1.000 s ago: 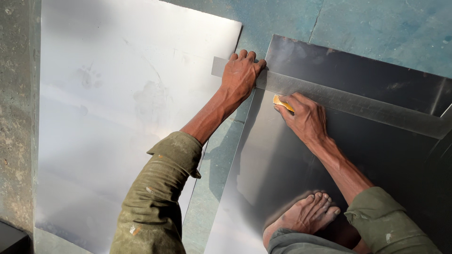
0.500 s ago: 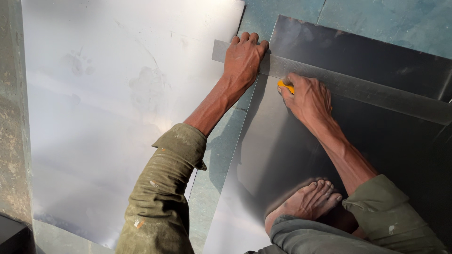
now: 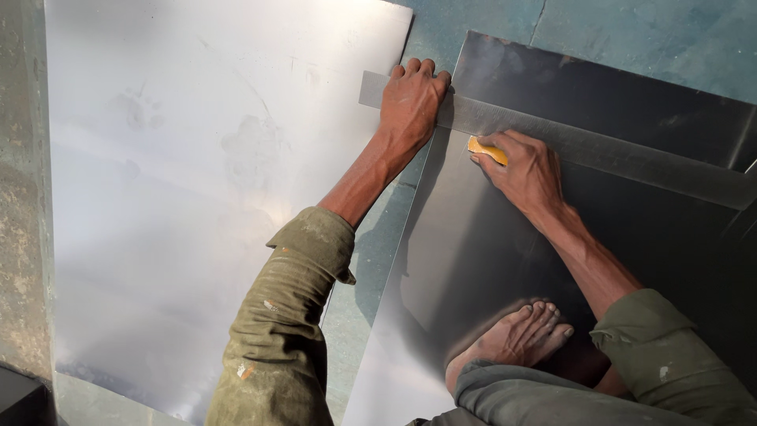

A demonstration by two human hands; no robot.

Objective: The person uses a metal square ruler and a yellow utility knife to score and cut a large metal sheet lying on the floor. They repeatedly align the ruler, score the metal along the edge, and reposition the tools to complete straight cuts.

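My left hand (image 3: 412,102) presses flat on the left end of a long metal straightedge (image 3: 615,155) that lies across a dark metal sheet (image 3: 489,260). My right hand (image 3: 527,170) grips a small yellow marking tool (image 3: 487,150), its tip against the lower edge of the straightedge, close to the sheet's left edge. My bare foot (image 3: 512,339) rests on the same sheet lower down. Both sleeves are olive green.
A second, bright metal sheet (image 3: 197,181) lies to the left on the blue-green floor (image 3: 489,24), with a narrow strip of floor between the two sheets. A rough concrete edge (image 3: 22,197) runs along the far left.
The view has drifted a little, so both hands sit slightly lower and to the right in frame. The right hand with the yellow tool stays near the left part of the straightedge.
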